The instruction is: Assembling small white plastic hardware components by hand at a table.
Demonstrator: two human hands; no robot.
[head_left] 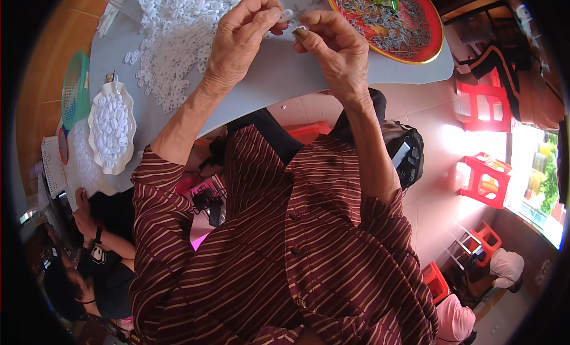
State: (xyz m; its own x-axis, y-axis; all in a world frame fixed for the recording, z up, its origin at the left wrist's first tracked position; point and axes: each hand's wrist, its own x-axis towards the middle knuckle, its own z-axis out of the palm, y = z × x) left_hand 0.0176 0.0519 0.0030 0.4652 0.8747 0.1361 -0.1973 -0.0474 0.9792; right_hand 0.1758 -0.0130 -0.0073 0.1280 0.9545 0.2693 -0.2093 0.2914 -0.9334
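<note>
Both my hands are raised over the near edge of the grey table (255,102). My left hand (240,39) pinches a small white plastic clip (287,15) between thumb and fingertips. Just to its right, my right hand (339,48) is closed in a pinch, thumb against bent fingers. A bit of white shows at its fingertips, too small to name. Behind and left of my hands spreads a big heap of similar white clips (175,45). To the right sits a round red tray (437,39) with a gold rim, full of small grey nails (409,27).
A white wavy-edged dish (132,128) of white clips stands at the table's left, near a green basket (72,87). Another person (95,274) sits at lower left, a hand at the table. Red stools (487,179) stand on the right, and a black bag (409,152) is near my right forearm.
</note>
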